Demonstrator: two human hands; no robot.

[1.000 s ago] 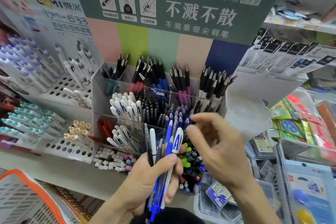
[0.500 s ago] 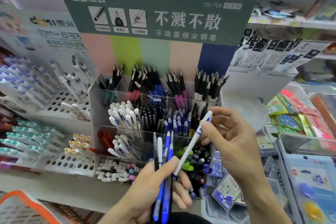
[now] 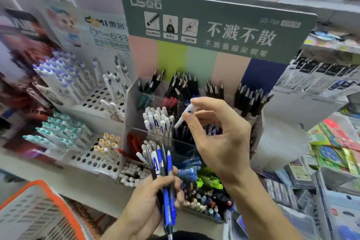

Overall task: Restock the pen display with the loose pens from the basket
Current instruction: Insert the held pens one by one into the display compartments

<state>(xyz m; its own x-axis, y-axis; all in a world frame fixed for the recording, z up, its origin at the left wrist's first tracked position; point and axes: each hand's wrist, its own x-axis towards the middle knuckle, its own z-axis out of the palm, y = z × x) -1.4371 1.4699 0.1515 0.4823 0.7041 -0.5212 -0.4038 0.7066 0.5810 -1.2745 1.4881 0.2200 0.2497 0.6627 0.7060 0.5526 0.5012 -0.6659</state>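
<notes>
My left hand (image 3: 145,203) grips a bundle of loose pens (image 3: 165,181), blue, black and white, low in the middle of the view. My right hand (image 3: 220,138) pinches a white pen with blue markings (image 3: 184,116), tip slanting down-left over the middle row of the clear tiered pen display (image 3: 132,95). Just left of that tip stands a cluster of matching white pens (image 3: 158,121) in a compartment. The back row holds black-capped pens. An orange-rimmed basket (image 3: 37,214) sits at the bottom left; its contents are hidden.
A white perforated rack (image 3: 93,99) of white, purple and teal pens stands left of the display. A green sign board (image 3: 218,25) rises behind it. Packaged stationery (image 3: 335,152) crowds the right side. Small erasers (image 3: 134,173) lie at the display's base.
My right hand pulled the white pen from the bundle in my left hand and carried it up and left over the display's middle row. The camera view shifted left.
</notes>
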